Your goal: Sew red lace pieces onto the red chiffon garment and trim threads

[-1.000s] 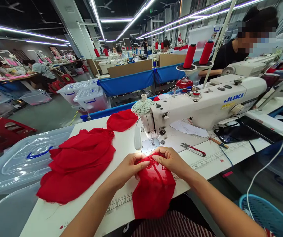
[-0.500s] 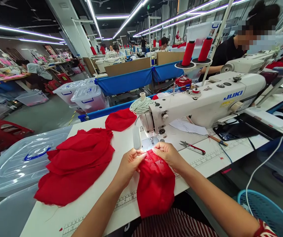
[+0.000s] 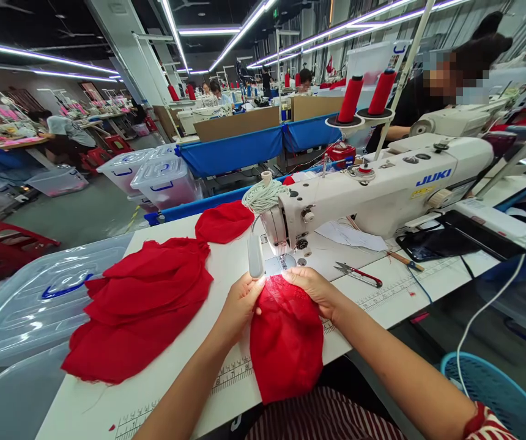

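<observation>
Left hand (image 3: 241,300): grasping the left upper edge of a red fabric piece (image 3: 285,348), pinched between thumb and fingers. Right hand (image 3: 314,288): grasping the same edge on the right, thumb on top. The edge is stretched between both hands, just in front of the needle area of the sewing machine (image 3: 382,183); the rest of the piece hangs down over the front edge of the white table (image 3: 224,266), towards the person's lap.

A white lamp (image 3: 255,256) stands just beyond the left hand. To the left lies a pile of red fabric (image 3: 141,305) — loosely layered — with a smaller red piece (image 3: 224,221) behind it. Right of the right hand, apart from it, lie red-handled snips (image 3: 359,275); a paper sheet (image 3: 351,235) rests under the machine arm. Two red thread cones (image 3: 351,101) stand behind the machine. A co-worker (image 3: 414,110) sits beyond, at right.
</observation>
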`<state>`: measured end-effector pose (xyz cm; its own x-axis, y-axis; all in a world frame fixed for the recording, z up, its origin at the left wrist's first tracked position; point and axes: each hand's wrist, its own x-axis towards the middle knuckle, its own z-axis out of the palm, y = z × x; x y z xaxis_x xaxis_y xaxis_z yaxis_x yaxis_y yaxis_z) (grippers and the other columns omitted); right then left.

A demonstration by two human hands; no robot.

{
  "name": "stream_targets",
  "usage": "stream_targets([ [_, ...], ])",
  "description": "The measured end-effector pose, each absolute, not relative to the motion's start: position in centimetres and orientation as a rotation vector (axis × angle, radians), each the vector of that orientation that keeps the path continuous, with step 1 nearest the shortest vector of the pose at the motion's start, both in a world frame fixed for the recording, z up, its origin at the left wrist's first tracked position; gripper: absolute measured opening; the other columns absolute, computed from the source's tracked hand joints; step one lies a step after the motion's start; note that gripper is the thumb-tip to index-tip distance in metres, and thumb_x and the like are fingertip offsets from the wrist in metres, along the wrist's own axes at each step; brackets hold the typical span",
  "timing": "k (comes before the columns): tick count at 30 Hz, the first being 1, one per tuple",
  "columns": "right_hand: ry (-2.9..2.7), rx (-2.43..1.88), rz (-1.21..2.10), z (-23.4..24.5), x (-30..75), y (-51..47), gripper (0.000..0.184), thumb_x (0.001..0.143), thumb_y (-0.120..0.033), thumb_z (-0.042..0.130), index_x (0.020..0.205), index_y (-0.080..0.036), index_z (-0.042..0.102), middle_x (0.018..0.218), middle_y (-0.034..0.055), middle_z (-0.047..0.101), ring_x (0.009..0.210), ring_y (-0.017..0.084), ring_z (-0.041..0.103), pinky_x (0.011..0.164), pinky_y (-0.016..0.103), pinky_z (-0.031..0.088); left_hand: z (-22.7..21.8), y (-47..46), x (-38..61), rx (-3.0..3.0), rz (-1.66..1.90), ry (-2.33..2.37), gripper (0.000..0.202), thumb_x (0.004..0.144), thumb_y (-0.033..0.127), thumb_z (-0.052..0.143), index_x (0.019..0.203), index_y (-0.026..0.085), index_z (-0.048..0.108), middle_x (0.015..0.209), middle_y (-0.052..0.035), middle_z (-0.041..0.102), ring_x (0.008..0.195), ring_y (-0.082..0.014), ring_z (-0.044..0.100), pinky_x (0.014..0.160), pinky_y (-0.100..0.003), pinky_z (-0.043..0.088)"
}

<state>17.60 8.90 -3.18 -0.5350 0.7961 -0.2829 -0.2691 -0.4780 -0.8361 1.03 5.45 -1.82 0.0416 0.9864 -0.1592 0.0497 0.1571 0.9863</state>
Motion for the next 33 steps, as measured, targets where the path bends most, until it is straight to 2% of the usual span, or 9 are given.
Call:
stream_targets([
  [4,-1.027,-0.836,2.135,-2.7,17.9,9.2,0.041,0.057,-0.042,0.082,0.079,-0.014,0.063,0.067,0.0010,0.065,0.063,0.014,0.060,0.070,0.029,0.049,-2.4,5.6,0.6,1.137,1.053,1.264,0.026,0.080,0.040,0.058,0.069,0.018,0.048,0.054,0.0077,0.045,0.044,-0.0062,0.035,0.044,-0.018,0.028],
  [7,-1.059,-0.837,2.108,-2.5,18.0,9.3,0.042,0.053,-0.036,0.085,0.082,-0.014,0.065,0.066,-0.0001,0.066,0.064,0.014,0.062,0.068,0.028,0.049,-2.7,5.5,0.4,1.125,1.072,1.263,0.023,0.081,0.041,0.057,0.077,0.018,0.051,0.057,0.0075,0.045,0.046,-0.0068,0.035,0.044,-0.018,0.029],
  [12,-1.118,-0.856,1.964,-2.4,17.8,9.3,0.035,0.058,-0.034,0.083,0.082,-0.015,0.066,0.068,-0.0019,0.067,0.063,0.013,0.060,0.063,0.025,0.047,-2.9,5.3,0.3,1.121,1.096,1.224,0.024,0.084,0.043,0.055,0.088,0.019,0.054,0.057,0.0087,0.041,0.046,-0.0065,0.031,0.045,-0.017,0.028],
  [16,-1.230,-0.862,1.817,-2.7,17.6,9.2,0.029,0.065,-0.035,0.077,0.084,-0.016,0.065,0.073,-0.0014,0.066,0.063,0.013,0.059,0.063,0.025,0.046,-2.9,5.2,0.3,1.127,1.143,1.190,0.025,0.085,0.044,0.056,0.082,0.019,0.051,0.057,0.0090,0.041,0.046,-0.0062,0.032,0.045,-0.016,0.029],
  [21,-1.404,-0.911,1.611,-2.7,17.6,9.0,0.023,0.073,-0.034,0.069,0.087,-0.016,0.065,0.078,-0.0001,0.065,0.069,0.014,0.058,0.067,0.027,0.046,-2.7,5.0,0.2,1.129,1.148,1.239,0.026,0.081,0.044,0.061,0.078,0.020,0.051,0.063,0.0062,0.048,0.057,-0.0089,0.043,0.052,-0.017,0.041],
  [24,-1.498,-0.958,1.461,-2.6,17.8,9.0,0.018,0.076,-0.033,0.066,0.082,-0.017,0.066,0.074,-0.0011,0.063,0.067,0.013,0.056,0.065,0.026,0.044,-2.5,5.0,0.1,1.135,1.167,1.278,0.027,0.078,0.044,0.064,0.075,0.020,0.051,0.066,0.0049,0.050,0.061,-0.0104,0.044,0.052,-0.018,0.043],
  [28,-1.466,-0.917,1.510,-2.8,18.1,8.8,0.023,0.077,-0.040,0.067,0.077,-0.017,0.064,0.067,-0.0023,0.060,0.062,0.012,0.052,0.062,0.024,0.041,-2.3,4.9,-0.1,1.205,1.149,1.357,0.026,0.071,0.040,0.070,0.068,0.019,0.054,0.070,0.0025,0.050,0.068,-0.0134,0.047,0.054,-0.020,0.045],
  [33,-1.152,-0.761,1.917,-3.2,18.2,8.6,0.047,0.075,-0.062,0.064,0.075,-0.015,0.062,0.060,-0.0021,0.056,0.050,0.008,0.048,0.050,0.021,0.037,-2.0,4.7,0.0,1.166,1.090,1.283,0.026,0.072,0.042,0.069,0.070,0.017,0.062,0.068,0.0017,0.056,0.060,-0.0115,0.047,0.058,-0.023,0.042],
])
